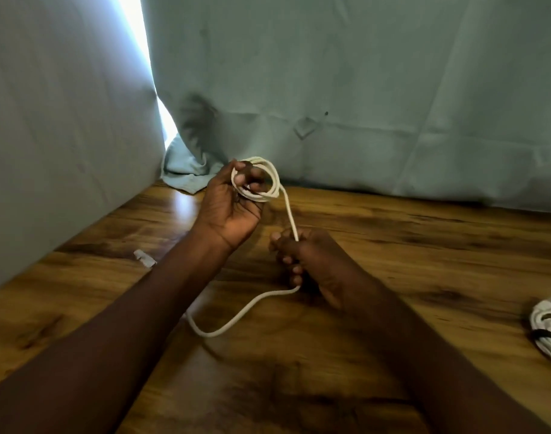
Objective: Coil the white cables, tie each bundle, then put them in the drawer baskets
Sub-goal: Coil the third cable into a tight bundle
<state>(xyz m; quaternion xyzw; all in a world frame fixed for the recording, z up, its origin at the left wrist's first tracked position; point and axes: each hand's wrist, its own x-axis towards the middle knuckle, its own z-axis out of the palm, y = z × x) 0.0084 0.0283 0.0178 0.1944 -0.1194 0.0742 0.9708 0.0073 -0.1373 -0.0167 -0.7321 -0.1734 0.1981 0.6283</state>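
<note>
My left hand [228,203] is raised above the wooden table [393,245] and holds a small coil of white cable [269,180] wound round its fingers. From the coil the cable runs down into my right hand [302,261], whose fingers are curled round it. Below that hand the loose tail [236,321] loops across the table and passes under my left forearm. A tied white cable bundle [548,330] with a dark band lies at the right edge.
Pale blue-grey curtains [362,89] hang behind the table and along its left side, with a bright gap between them. A small white clip-like piece [145,257] lies on the table by my left forearm.
</note>
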